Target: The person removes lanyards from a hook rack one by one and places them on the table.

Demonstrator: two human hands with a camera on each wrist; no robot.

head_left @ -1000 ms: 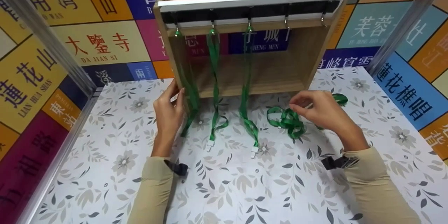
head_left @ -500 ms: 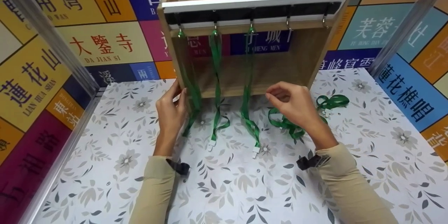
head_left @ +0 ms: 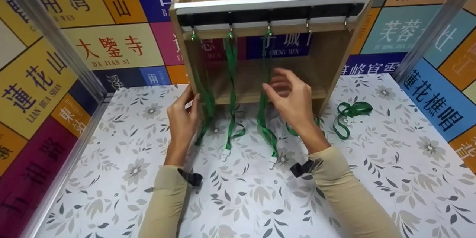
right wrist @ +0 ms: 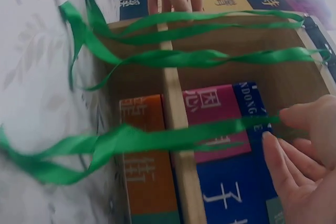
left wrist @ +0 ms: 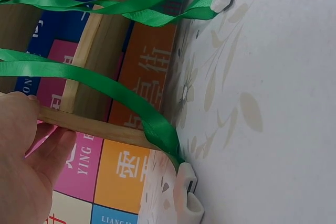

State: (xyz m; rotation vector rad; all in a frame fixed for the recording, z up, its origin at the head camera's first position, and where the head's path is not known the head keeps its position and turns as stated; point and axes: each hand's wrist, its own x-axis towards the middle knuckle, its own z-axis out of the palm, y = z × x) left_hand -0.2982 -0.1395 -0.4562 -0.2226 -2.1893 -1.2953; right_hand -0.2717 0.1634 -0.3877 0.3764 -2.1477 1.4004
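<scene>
A wooden rack [head_left: 256, 101] with metal hooks along its front bar stands at the back of the table. Three green lanyards hang from its hooks: the left lanyard [head_left: 207, 98], the middle lanyard [head_left: 231, 67] and the third lanyard [head_left: 264, 119]. My left hand [head_left: 182, 119] grips the rack's left side panel [left wrist: 100, 129], thumb and fingers on either side of it. At the third lanyard is my right hand [head_left: 292, 98], thumb and forefinger parted about the strap [right wrist: 210, 132]. White clips [head_left: 272, 162] end the straps near the tabletop.
Two hooks on the right, including the end hook [head_left: 346, 24], hold no lanyard. One loose green lanyard [head_left: 353, 109] lies right of the rack. More green strap [head_left: 292, 129] shows partly behind my right wrist. A sign-covered wall [head_left: 119, 50] rises behind.
My right hand has moved left and up from over the loose green straps to the third hanging lanyard. My left hand keeps its grip on the rack's side.
</scene>
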